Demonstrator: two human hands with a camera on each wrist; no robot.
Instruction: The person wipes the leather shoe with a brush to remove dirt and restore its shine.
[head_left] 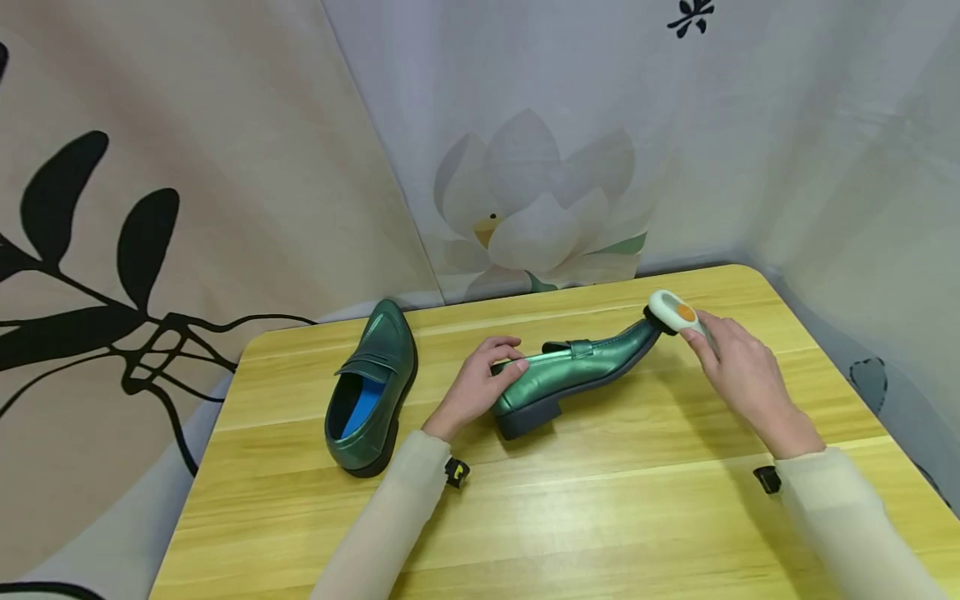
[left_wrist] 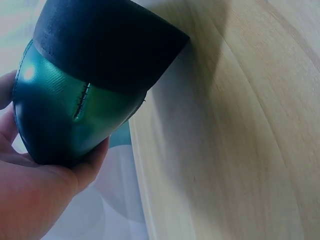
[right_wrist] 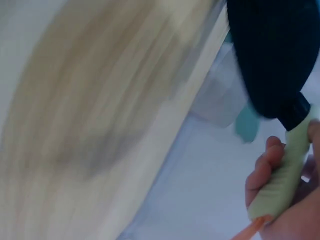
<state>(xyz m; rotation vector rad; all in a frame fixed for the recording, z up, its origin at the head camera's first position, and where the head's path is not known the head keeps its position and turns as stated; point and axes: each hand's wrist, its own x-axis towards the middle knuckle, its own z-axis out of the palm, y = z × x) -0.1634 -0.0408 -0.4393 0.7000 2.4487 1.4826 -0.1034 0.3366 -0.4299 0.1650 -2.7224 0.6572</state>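
Observation:
A green metallic loafer [head_left: 551, 375] is tilted above the table, its toe raised to the right. My left hand [head_left: 477, 382] grips it by the heel end, thumb over the collar; the left wrist view shows the back of the shoe and its black heel [left_wrist: 110, 45]. My right hand [head_left: 746, 367] holds a brush [head_left: 678, 312] with a pale handle, an orange oval and dark bristles. Those bristles meet the loafer's toe. In the right wrist view my fingers wrap around the ribbed brush handle [right_wrist: 285, 175], near the dark sole [right_wrist: 275, 50].
The matching green loafer [head_left: 372, 392] stands on the wooden table [head_left: 600, 517] to the left, toe pointing away, blue insole showing. Behind the table's far edge hangs a printed curtain [head_left: 540, 192]. Each wrist wears a small black camera strap.

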